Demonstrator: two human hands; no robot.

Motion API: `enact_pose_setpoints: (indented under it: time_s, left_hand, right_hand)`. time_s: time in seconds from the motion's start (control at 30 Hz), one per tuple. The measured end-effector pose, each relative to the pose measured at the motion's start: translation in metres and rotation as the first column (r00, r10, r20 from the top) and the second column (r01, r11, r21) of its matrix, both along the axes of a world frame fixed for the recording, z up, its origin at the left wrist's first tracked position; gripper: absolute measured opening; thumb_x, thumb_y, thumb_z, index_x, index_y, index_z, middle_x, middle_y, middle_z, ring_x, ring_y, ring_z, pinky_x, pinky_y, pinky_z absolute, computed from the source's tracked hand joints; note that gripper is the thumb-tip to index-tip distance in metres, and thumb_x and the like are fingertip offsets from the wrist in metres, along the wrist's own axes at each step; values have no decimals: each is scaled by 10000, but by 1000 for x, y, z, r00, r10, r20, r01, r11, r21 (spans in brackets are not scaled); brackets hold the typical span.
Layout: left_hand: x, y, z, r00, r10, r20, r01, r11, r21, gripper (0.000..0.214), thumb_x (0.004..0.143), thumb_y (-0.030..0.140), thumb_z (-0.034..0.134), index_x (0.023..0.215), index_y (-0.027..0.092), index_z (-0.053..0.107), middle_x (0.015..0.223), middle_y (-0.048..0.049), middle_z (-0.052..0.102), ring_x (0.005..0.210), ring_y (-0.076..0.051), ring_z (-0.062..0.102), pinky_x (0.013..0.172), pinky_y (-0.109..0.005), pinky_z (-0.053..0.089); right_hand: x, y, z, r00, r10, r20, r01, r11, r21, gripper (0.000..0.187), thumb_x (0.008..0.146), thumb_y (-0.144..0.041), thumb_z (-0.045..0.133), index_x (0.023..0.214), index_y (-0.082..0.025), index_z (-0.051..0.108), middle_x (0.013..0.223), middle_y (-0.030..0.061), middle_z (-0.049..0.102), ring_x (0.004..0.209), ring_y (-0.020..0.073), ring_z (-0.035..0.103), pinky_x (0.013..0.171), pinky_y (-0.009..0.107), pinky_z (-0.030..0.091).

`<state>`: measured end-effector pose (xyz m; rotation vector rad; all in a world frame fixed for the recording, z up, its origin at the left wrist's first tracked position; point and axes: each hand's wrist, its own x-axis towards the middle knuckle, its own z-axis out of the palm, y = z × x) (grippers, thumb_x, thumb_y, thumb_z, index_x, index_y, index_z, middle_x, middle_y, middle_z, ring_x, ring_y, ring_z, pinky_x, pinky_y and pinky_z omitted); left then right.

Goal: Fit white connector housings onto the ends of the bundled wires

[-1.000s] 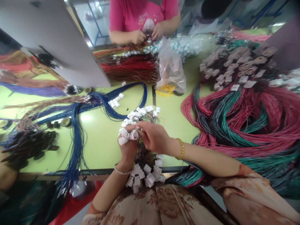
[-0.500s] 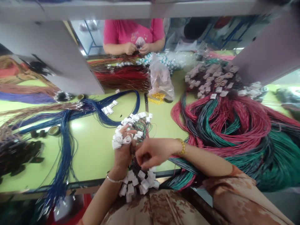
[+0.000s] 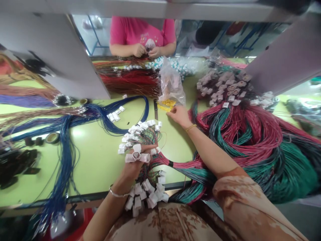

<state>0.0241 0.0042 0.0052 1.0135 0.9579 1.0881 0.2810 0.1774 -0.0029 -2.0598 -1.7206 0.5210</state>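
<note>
My left hand (image 3: 134,167) is closed around a bundle of thin wires, with white plastic connectors (image 3: 140,127) fanned out beyond my fingers. More white connectors (image 3: 147,194) hang below that hand, close to my body. From the bundle, a strand of red and green wires (image 3: 184,165), bound with black tape, runs right. My right hand (image 3: 180,115) is at the edge of a small pile of yellow pieces (image 3: 165,104), thumb and fingertips pinched together. Whatever is between those fingertips is too small to make out.
A large coil of red, green and black wires (image 3: 253,134) lies right, with a heap of white connectors (image 3: 228,87) behind it. Blue wires (image 3: 70,144) cross the left side. A plastic bag (image 3: 172,82) stands behind the yellow pieces. Opposite, a person in pink (image 3: 142,36) handles small parts.
My right hand has moved from beside my left hand, forward and right to the yellow pieces. My left hand keeps the wire bundle and has turned slightly.
</note>
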Motion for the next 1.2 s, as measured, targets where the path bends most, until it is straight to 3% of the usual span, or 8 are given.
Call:
enact_pose_setpoints:
  time_s: [0.2,0.37,0.43,0.57,0.67,0.93,1.1,1.2]
  left_hand:
    - [6,3,20,998,33,61,-25,992,-127,297,707,370,850,941,196,791,809,-52,724,651,-133,593,604,-261,472]
    - [6,5,24,996,67,55,-62,993,-103,273,709,349,847,891,168,753,739,-26,698,624,-125,592,618,-262,486]
    - [6,6,21,994,72,76,-64,993,-102,281,702,343,853,885,164,738,711,-11,689,604,-114,585,601,-248,478]
    - [6,7,16,990,91,111,-78,991,-111,353,674,332,879,946,170,723,814,-32,737,664,-134,642,619,-253,507]
    - [7,7,17,986,131,101,-119,985,-124,397,657,349,892,970,167,729,910,-61,763,739,-167,685,683,-288,547]
    - [8,9,16,973,194,124,-179,976,-121,347,632,333,913,868,167,721,809,-27,754,708,-155,692,708,-292,562]
    - [8,8,17,967,215,135,-194,970,-149,349,638,341,909,870,171,711,744,-2,730,645,-128,670,656,-259,552]
    - [8,8,16,951,270,148,-244,954,-171,379,600,331,925,870,176,709,750,-3,740,638,-126,675,625,-242,542]
  right_hand:
    - [-1,2,-2,989,6,-149,-6,1000,-4,110,783,-221,645,701,-156,613,845,127,723,873,251,667,874,377,504]
    - [-8,-15,9,911,35,-411,-67,996,-63,24,806,-143,606,782,-146,610,738,87,724,646,161,681,662,287,573]
    - [-16,-26,15,793,54,-607,-119,991,-68,42,817,-165,639,849,-146,619,775,82,741,630,133,684,627,254,585]
    - [-35,-48,30,371,73,-926,-298,954,-44,238,737,-251,795,895,-146,651,789,62,749,634,119,693,592,220,595]
    - [-50,-66,42,288,131,-949,-416,909,-1,288,744,-304,810,936,-149,662,795,48,747,617,110,686,586,223,600]
    - [-73,-103,59,384,323,-865,-541,838,73,150,844,-276,661,937,-166,620,789,20,710,567,107,652,528,242,544]
    - [-76,-112,61,561,627,-541,-567,767,301,109,925,-176,519,936,-174,628,738,-2,674,590,99,599,590,251,480]
    - [-78,-113,61,587,741,-325,-568,663,487,160,947,-132,483,930,-175,636,862,46,665,796,145,613,738,303,495]
